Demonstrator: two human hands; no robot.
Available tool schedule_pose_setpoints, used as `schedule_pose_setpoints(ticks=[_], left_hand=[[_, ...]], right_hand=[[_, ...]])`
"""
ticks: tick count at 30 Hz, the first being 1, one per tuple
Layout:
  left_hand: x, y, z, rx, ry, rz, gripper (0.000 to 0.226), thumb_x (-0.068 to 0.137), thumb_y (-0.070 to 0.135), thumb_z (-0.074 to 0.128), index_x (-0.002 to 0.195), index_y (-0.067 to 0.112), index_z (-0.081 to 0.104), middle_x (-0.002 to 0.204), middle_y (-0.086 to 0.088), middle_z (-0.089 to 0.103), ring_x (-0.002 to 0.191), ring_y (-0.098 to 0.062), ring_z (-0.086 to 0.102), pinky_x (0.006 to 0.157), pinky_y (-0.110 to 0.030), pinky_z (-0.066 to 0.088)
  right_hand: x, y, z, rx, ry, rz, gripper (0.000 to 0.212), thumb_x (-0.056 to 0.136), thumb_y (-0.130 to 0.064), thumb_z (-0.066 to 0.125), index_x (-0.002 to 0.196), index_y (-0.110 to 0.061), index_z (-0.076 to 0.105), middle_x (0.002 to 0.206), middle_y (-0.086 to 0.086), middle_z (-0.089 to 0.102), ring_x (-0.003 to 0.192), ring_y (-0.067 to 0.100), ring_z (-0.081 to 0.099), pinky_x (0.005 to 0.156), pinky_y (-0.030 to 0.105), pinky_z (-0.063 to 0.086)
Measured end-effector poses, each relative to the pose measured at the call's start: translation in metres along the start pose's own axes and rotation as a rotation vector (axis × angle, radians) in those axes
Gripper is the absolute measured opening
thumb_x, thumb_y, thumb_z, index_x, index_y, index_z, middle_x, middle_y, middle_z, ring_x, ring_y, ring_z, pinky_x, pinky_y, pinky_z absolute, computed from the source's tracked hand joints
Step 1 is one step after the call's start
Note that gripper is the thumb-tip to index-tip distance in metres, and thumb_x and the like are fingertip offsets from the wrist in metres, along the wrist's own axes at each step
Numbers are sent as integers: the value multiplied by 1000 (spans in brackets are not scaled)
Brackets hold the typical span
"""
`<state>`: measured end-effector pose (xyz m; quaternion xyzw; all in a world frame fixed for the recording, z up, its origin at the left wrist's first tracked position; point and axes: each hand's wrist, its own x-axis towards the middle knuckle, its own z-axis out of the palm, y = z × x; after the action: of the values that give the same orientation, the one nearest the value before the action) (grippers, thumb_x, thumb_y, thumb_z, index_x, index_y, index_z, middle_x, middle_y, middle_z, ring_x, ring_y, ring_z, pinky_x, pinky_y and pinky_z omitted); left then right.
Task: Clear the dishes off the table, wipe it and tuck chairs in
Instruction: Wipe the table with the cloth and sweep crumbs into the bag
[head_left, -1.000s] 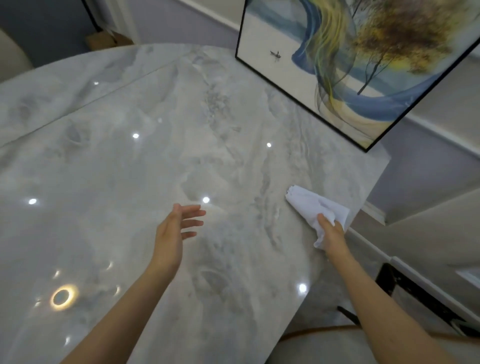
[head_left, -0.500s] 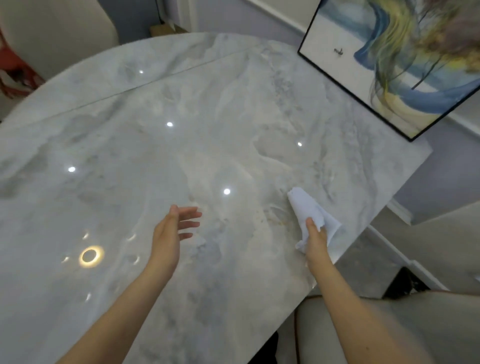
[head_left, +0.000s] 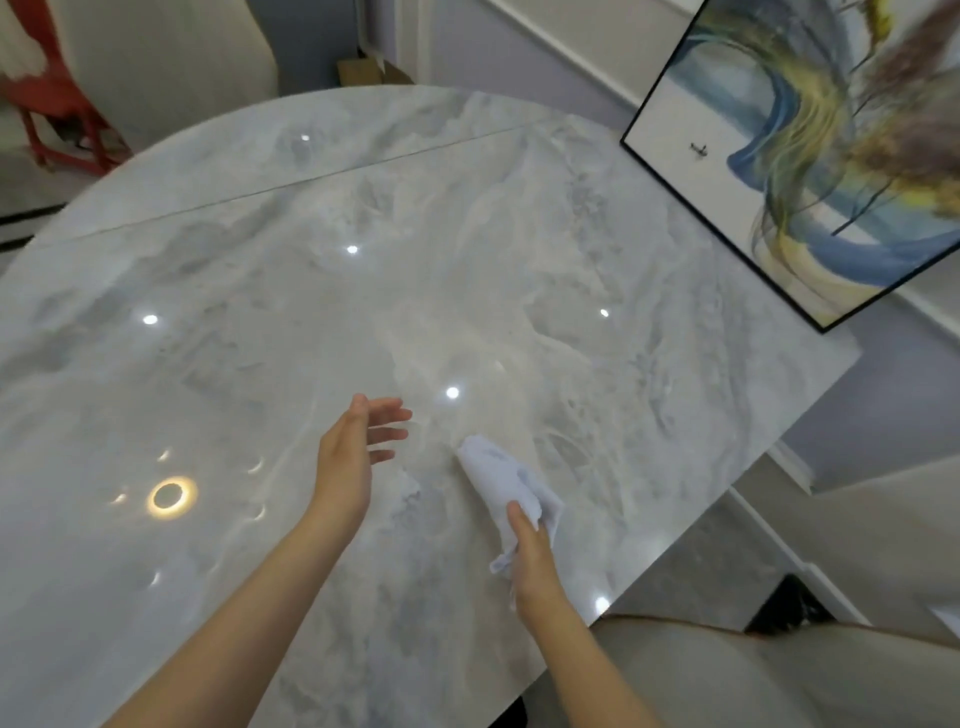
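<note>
Glossy marble table (head_left: 467, 270), crumpled white cloth (head_left: 501, 475)

cloth (head_left: 503, 475) on table (head_left: 218, 322) near its right edge, framed picture (head_left: 810, 156) behind, chair (head_left: 779, 675) front-right

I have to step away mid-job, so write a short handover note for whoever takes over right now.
Right hand has its grip on the white cloth, which lies on the marble table near its right side.
Left hand is open above the table, holding nothing.
Done: no dishes show on the table.
In progress: wiping.
Left: finish wiping, then tuck in the chairs; a cream chair sits at the near right edge.
</note>
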<state>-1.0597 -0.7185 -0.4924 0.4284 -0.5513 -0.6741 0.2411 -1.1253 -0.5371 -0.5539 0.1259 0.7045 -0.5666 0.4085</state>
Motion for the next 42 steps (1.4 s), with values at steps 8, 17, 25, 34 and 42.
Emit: schedule_pose_setpoints(ticks=[8,17,25,34,42], left_hand=[[21,14,43,61,-7,-10,46,102,36,25,90,19,66,92,-3,70,81,-20,65,67,-29,47],[59,46,104,61,-9,48,46,102,35,23,92,19,65,93,-3,70,82,-18,65,70,-30,47],[97,58,148,59,8,35,47,103,36,23,93,18,66,96,-3,70,87,-22,65,75,-34,48],[133,36,167,70,92,-27,49,103,34,22,93,16,66,97,-7,70,87,-23,65,74,-35,48],[154,5,156,91,172,-65,49,103,33,23,93,16,67,95,-5,71,87,-22,65,72,-32,49]], right_hand=[[4,-34,19,31,-277,125,67,78,-54,55,127,-8,51,121,7,59,102,18,62,86,30,50],[75,-125,-46,738,-173,74,40,95,-32,41,94,-7,72,81,11,74,70,26,72,70,36,56],[145,-234,-115,857,-55,-238,41,78,-38,54,106,-12,68,92,7,74,84,25,71,85,43,53],[234,-294,-181,610,393,-280,82,94,-51,39,23,-11,52,40,-6,61,78,19,58,82,26,47],[318,-292,-153,235,425,-276,48,96,-34,43,131,-2,46,114,10,64,103,20,55,84,24,47]])
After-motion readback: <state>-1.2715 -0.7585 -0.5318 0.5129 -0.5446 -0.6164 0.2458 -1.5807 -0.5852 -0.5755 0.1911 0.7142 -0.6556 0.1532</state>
